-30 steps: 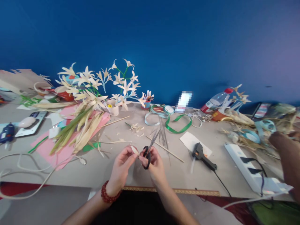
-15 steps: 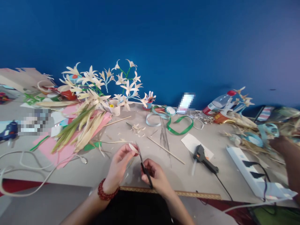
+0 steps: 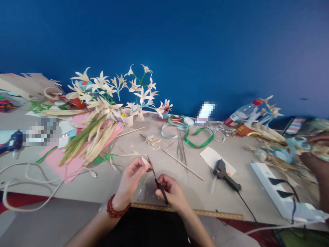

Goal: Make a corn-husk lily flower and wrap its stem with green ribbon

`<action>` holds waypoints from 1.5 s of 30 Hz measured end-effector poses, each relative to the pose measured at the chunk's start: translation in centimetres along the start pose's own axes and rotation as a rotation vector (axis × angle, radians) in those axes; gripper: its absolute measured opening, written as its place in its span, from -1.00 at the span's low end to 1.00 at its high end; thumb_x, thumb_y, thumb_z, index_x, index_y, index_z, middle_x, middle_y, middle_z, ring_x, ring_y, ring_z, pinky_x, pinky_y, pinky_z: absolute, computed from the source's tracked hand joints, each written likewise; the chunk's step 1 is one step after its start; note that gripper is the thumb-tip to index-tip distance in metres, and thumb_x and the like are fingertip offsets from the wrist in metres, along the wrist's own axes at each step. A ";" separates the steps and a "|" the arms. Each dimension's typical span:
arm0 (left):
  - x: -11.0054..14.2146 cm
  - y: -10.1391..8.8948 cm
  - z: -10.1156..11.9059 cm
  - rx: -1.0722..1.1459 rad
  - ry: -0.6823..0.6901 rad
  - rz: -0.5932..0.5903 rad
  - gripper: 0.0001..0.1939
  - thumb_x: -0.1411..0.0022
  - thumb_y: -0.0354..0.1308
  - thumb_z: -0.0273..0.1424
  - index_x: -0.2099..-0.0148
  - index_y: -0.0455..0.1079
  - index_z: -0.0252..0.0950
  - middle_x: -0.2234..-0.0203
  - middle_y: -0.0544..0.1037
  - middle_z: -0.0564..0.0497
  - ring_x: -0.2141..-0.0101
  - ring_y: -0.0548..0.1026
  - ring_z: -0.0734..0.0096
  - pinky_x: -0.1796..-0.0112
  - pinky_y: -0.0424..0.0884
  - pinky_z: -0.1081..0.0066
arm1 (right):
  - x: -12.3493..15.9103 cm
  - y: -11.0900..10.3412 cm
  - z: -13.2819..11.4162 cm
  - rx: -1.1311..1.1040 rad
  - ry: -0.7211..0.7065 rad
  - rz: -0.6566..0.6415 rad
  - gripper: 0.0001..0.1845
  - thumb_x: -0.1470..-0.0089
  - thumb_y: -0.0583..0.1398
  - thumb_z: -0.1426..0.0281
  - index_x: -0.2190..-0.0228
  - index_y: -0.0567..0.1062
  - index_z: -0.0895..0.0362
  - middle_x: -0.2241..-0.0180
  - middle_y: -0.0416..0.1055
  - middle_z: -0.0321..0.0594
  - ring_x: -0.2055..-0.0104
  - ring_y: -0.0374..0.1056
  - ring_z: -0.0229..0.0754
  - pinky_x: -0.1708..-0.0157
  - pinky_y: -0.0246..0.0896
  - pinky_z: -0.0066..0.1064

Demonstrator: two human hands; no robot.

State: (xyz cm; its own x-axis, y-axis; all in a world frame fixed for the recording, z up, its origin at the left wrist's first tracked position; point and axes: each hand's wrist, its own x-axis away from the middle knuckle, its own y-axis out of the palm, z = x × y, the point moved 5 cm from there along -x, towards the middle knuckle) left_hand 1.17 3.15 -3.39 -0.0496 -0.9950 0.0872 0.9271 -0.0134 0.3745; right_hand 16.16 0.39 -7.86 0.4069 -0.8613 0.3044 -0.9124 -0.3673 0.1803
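Black-handled metal scissors (image 3: pixel 161 189) sit in the right hand (image 3: pixel 172 192), its fingers curled around the handles and the blades angled up and away to the left. Left of the scissors, the left hand (image 3: pixel 133 177) pinches a pale petal-shaped piece (image 3: pixel 145 162) between thumb and fingertips; this piece is right beside the blade tips, though whether they touch I cannot tell. Beyond the scissors lies a thin wooden stick (image 3: pixel 183 165), with a glossy green ribbon (image 3: pixel 197 145) farther back; right of them rests a black glue gun (image 3: pixel 220 169).
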 end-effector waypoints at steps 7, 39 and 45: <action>-0.2 -0.1 0.0 0.001 -0.008 -0.004 -0.86 -0.21 0.19 -0.41 0.40 0.34 -0.30 0.35 0.48 0.01 0.29 0.40 0.39 0.20 0.33 0.40 | -0.1 0.0 0.1 -0.019 0.016 0.014 -0.37 0.32 0.41 -0.07 0.50 0.27 0.12 0.63 0.19 -0.46 0.62 0.07 -0.40 0.62 -0.11 -0.54; 0.2 -0.2 1.6 -0.167 -0.049 -0.129 -0.87 -0.18 0.18 -0.42 0.41 0.34 -0.28 0.41 0.52 -0.01 0.35 0.43 0.36 0.27 0.31 0.40 | 0.4 0.1 -0.2 -0.006 0.057 -0.122 -0.35 0.31 0.36 -0.14 0.52 0.28 0.13 0.63 0.30 -0.41 0.67 0.17 -0.39 0.66 -0.04 -0.55; 0.3 -0.1 1.7 -0.147 -0.050 -0.119 -0.87 -0.17 0.20 -0.41 0.42 0.35 -0.28 0.41 0.53 -0.01 0.36 0.42 0.36 0.29 0.30 0.41 | 0.4 0.0 -0.1 -0.026 0.039 -0.110 -0.36 0.31 0.38 -0.12 0.53 0.29 0.13 0.68 0.27 -0.44 0.69 0.12 -0.41 0.68 -0.07 -0.56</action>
State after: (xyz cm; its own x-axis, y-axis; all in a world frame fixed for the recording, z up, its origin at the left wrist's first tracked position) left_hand 0.45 3.02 -1.77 -0.1774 -0.9793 0.0970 0.9577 -0.1491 0.2462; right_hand 16.33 0.08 -7.65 0.5061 -0.8019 0.3174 -0.8611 -0.4489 0.2387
